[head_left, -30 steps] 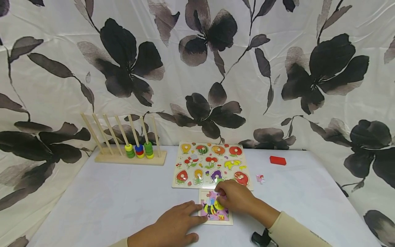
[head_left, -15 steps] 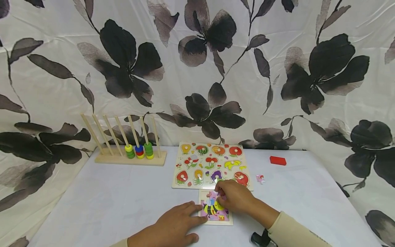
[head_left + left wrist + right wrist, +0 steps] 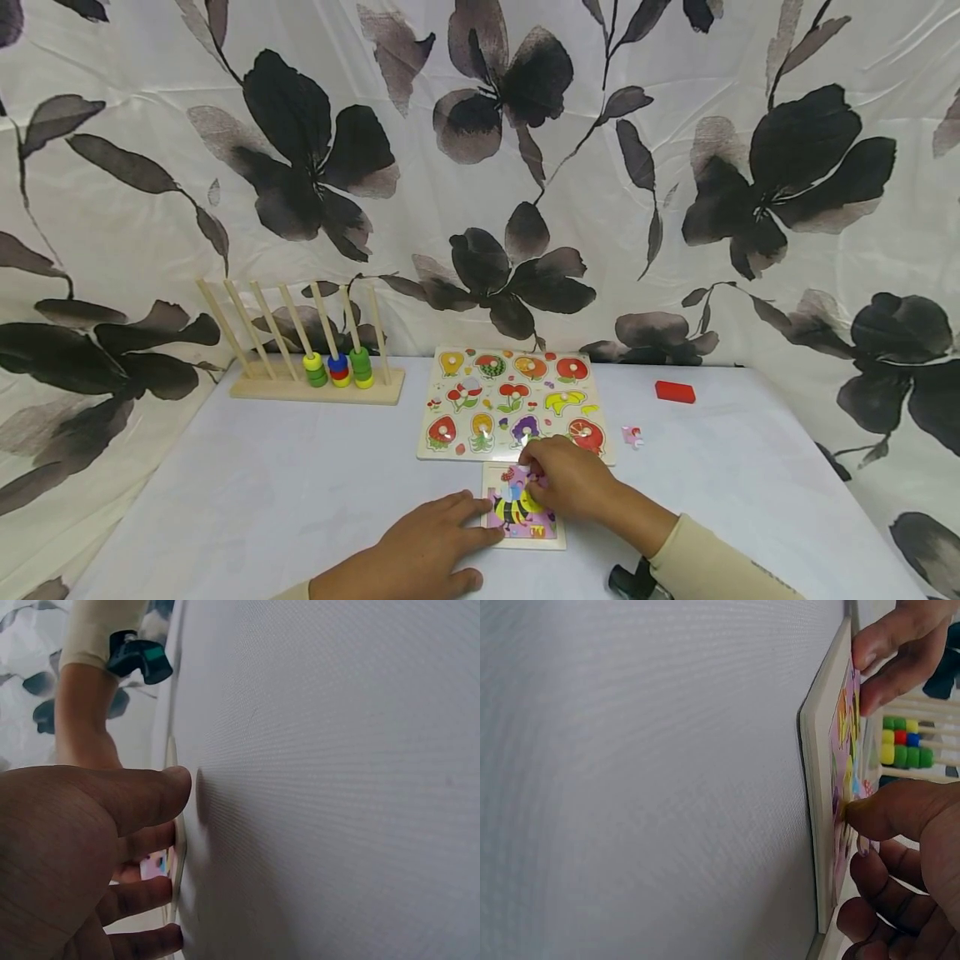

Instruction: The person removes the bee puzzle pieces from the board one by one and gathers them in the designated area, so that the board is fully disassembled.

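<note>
A small square wooden bee puzzle (image 3: 522, 542) lies on the white-covered table, in front of a larger fruit board. My left hand (image 3: 427, 542) rests beside it, with its fairly straight fingertips on the puzzle's left edge. In the left wrist view, the fingers (image 3: 139, 896) are spread along that edge. My right hand (image 3: 573, 479) bends over the puzzle's upper right part and hides some of the picture. Seen from the right wrist, its thumb and finger pinch a small purple-pink puzzle piece (image 3: 864, 844) at the puzzle's surface; most of that piece is covered.
The fruit board (image 3: 487, 450) touches or nearly touches the puzzle's far edge. A peg rack (image 3: 262, 387) with coloured rings stands at the back left. On the right lie a loose pink piece (image 3: 632, 436) and a red block (image 3: 675, 392). A floral cloth (image 3: 420, 200) hangs behind.
My right fingertips have shifted very slightly to the left over the bee puzzle. The left hand holds its place on the edge.
</note>
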`<act>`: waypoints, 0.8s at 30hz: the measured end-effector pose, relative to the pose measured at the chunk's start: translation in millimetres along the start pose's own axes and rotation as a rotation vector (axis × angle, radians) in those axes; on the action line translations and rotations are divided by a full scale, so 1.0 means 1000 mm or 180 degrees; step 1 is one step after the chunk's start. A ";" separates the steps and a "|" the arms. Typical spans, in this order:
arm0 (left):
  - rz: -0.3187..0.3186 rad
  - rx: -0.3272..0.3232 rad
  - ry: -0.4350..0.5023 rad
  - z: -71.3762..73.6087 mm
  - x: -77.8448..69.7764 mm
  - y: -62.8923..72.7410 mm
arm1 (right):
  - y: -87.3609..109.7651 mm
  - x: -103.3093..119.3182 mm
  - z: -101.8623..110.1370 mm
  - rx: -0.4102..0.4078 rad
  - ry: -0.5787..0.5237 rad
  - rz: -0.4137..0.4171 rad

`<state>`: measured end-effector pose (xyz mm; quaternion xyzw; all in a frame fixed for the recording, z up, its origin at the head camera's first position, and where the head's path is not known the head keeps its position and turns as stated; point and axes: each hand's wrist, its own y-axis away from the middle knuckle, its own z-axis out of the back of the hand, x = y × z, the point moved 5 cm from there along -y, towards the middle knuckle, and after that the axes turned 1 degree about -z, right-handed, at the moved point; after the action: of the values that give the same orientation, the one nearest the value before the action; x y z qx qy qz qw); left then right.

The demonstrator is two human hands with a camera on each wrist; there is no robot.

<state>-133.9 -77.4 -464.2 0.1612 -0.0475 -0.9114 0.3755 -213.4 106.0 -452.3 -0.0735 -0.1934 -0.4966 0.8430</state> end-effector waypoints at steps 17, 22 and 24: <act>0.0003 -0.0002 0.0027 0.002 -0.002 0.002 | 0.001 0.001 0.000 0.0104 0.0000 0.0174; -0.0012 0.0003 -0.0004 0.003 -0.002 0.002 | -0.001 0.000 -0.002 0.0125 -0.0013 0.0095; -0.0006 0.0014 0.0002 0.003 -0.001 0.002 | -0.002 -0.001 -0.003 0.0134 -0.0026 0.0069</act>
<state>-132.6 -78.0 -460.3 0.1624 -0.0492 -0.9116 0.3743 -214.7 104.4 -455.3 -0.0599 -0.2064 -0.4829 0.8489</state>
